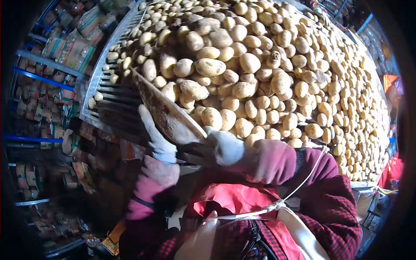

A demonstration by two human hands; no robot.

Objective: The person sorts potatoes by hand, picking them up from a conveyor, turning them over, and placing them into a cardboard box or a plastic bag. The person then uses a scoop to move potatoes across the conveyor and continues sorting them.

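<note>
A worn, flat brown board (pixel 162 110) with a pale straight edge lies tilted between both gloved hands, its far tip at the left side of the potato heap (pixel 242 65). My left hand (pixel 158 136), in a pale glove, is against the board's left side, a finger or thumb stretched along it; its other fingers are hidden. At the board's near end, my right hand (pixel 221 145) is closed round it, also in a pale glove with shaded fingers. Potatoes sit right beside the board's pale edge.
The heap rests on a metal-framed table with a slatted grate (pixel 117 97) at its left, where a few loose potatoes (pixel 97 96) lie. Printed bags (pixel 69 47) and blue rails (pixel 43 78) are at the left. A red cloth (pixel 392 173) shows at the far right.
</note>
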